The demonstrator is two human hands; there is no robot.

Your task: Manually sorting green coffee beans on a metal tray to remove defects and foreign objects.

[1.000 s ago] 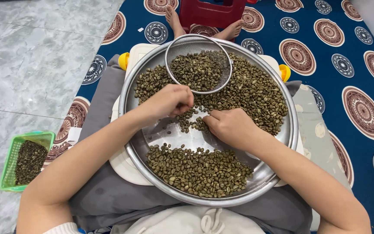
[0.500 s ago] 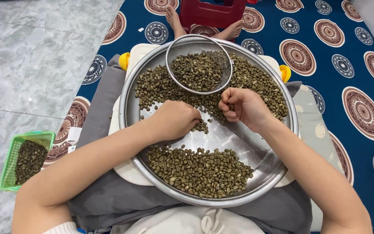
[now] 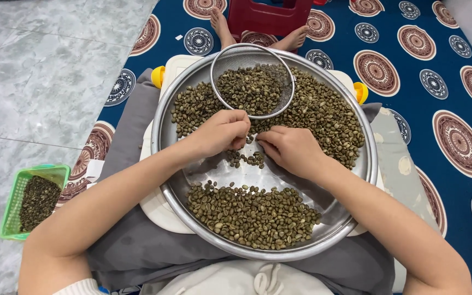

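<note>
Hands: two [image 3: 222, 133] [image 3: 289, 148] | pan [image 3: 166, 143]: one | sieve [image 3: 228, 53]: one | bean heaps: two [image 3: 323, 114] [image 3: 252, 214]

Small greenish-brown coffee beans [image 3: 323, 117] lie loose in a big round metal pan [image 3: 166, 136]. One big heap fills the far side, one pile [image 3: 252, 214] sits on the near side, and a few beans [image 3: 245, 159] lie in the middle.

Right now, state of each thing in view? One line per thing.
Left hand: fingers curled, on beans at the far pile's edge.
Right hand: palm down, fingertips in loose beans.
Steel tray: on lap, two bean piles, bare middle.
Mesh sieve: lying in tray, partly filled with beans.
Green basket: on floor, holding dark beans.
Red stool: upright on mat.
</note>
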